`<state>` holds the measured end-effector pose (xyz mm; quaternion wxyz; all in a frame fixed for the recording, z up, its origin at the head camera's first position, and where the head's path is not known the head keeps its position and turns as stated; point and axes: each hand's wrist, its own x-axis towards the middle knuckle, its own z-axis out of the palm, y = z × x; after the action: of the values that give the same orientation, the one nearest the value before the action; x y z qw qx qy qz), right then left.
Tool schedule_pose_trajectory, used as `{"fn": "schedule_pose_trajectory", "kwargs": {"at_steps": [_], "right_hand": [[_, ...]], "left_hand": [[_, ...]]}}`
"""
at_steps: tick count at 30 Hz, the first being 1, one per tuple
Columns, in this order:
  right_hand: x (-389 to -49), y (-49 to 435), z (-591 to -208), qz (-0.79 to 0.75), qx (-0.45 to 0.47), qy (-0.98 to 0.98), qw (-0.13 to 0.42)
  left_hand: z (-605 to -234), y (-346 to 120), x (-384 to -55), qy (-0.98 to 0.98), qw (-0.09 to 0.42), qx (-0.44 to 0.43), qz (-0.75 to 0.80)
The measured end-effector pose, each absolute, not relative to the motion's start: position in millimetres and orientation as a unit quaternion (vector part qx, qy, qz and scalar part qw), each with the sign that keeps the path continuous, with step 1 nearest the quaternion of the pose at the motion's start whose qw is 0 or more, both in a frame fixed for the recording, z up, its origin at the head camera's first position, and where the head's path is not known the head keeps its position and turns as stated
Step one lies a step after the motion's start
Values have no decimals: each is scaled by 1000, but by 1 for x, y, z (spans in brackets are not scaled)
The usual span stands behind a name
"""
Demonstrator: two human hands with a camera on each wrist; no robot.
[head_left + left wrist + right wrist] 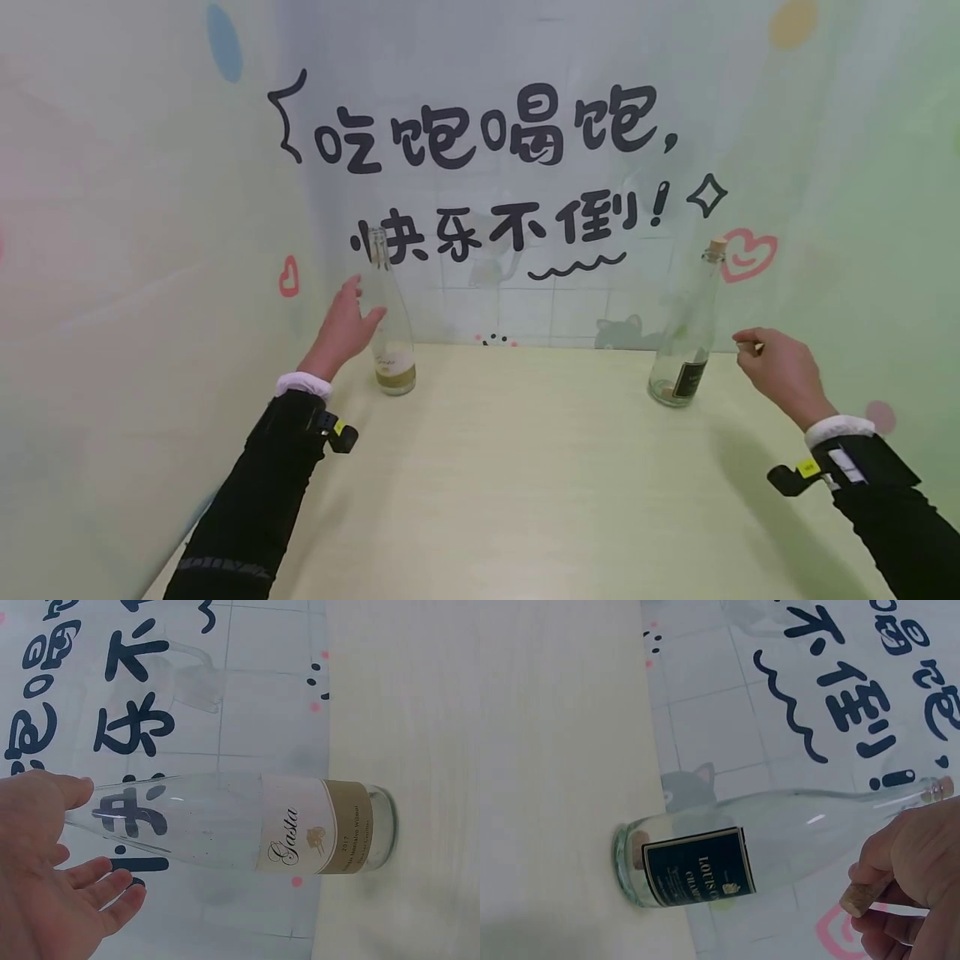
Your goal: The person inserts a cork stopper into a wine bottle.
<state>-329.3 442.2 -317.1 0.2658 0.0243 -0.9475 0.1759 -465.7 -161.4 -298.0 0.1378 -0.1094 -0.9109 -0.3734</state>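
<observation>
At two o'clock, our right hand [783, 375] pinches a cork [857, 898] between thumb and fingers. Toward one, the corked champagne bottle [701, 866] stands on the pale table [525, 483]. At eleven, our left hand [347, 327] spreads its fingers wide beside the upright Gasta wine bottle [292, 825]; we cannot tell whether they touch. Beyond rises a Chinese-lettered backdrop [480, 50].

Left bottle [395, 354], right bottle [684, 346] on table [525, 483], backdrop [480, 50] behind, stopper [717, 247] in right bottle's mouth.
</observation>
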Motion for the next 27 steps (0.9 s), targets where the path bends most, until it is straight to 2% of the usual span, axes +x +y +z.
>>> {"fn": "schedule_pose_trajectory", "kwargs": {"at_steps": [19, 27], "right_hand": [[-330, 391, -270, 187, 82, -928, 311], [-326, 371, -252, 217, 87, -920, 313]], "left_hand": [[-272, -150, -493, -884, 136, -84, -440], [-276, -144, -511, -859, 145, -70, -486]]}}
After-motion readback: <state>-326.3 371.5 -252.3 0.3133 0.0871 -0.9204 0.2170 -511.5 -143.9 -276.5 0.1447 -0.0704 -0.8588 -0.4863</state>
